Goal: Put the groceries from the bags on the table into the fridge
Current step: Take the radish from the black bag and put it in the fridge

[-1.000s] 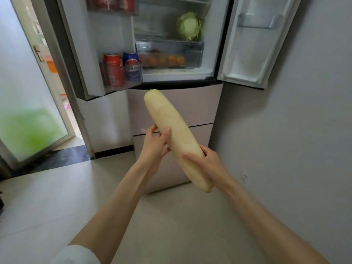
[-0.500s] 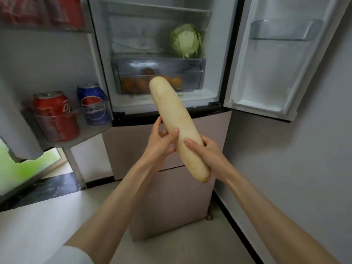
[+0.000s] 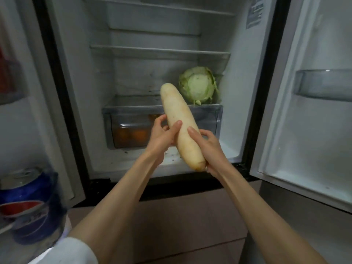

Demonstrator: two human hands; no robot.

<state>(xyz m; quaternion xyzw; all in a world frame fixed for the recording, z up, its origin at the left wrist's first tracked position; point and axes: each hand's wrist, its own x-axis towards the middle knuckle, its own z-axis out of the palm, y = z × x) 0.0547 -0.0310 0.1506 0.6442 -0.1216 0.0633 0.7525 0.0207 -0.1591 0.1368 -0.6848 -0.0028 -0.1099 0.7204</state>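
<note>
Pale, smooth matt radish (image 3: 181,126) | leafy, veined cabbage (image 3: 198,85) | clear glossy plastic drawer (image 3: 207,113) | shiny metal can (image 3: 32,204) near left | white plastic fridge wall (image 3: 82,60)

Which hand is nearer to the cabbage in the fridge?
Right. The right hand holds the radish below the cabbage; the left hand is farther down-left.

I see a cream-white radish (image 3: 182,126), pale green cabbage (image 3: 198,85) behind it, blue-red-white can (image 3: 31,204) far left, orange fruit (image 3: 131,135) below the cabbage
</note>
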